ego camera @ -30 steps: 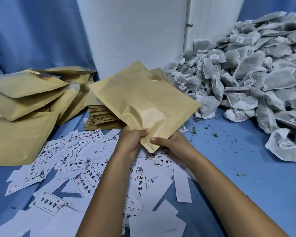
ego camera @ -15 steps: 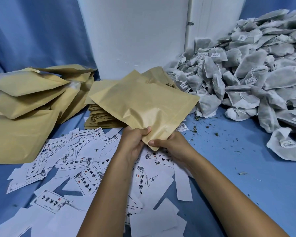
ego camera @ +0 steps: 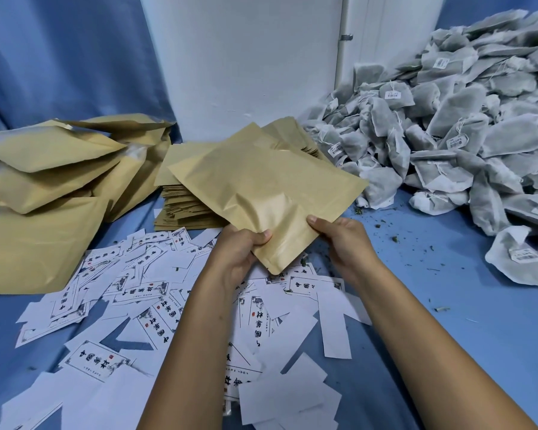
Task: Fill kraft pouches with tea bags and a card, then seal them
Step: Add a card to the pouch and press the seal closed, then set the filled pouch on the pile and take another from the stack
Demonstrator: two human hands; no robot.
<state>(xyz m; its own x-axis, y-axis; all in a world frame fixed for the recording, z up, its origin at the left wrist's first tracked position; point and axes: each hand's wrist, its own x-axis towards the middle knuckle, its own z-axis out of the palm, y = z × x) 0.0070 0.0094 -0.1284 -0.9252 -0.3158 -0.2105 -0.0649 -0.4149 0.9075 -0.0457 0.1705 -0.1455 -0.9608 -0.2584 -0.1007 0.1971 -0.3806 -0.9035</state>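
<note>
A flat kraft pouch (ego camera: 261,184) hangs tilted above the table centre, its near corner pointing down toward me. My left hand (ego camera: 239,248) pinches its near left edge, thumb on top. My right hand (ego camera: 342,240) grips the near right edge, a little apart from the left. White printed cards (ego camera: 143,293) lie scattered below the hands. A big heap of grey tea bags (ego camera: 454,135) fills the right side. A stack of flat empty pouches (ego camera: 184,209) sits behind the held one.
Several bulging filled pouches (ego camera: 53,169) are piled at the left on the blue tablecloth (ego camera: 448,305). Loose tea crumbs (ego camera: 395,237) dot the cloth near the heap. A white wall panel (ego camera: 246,57) stands at the back.
The pouch has dropped lower and flatter. My right hand has slid rightward along the near edge, away from my left hand.
</note>
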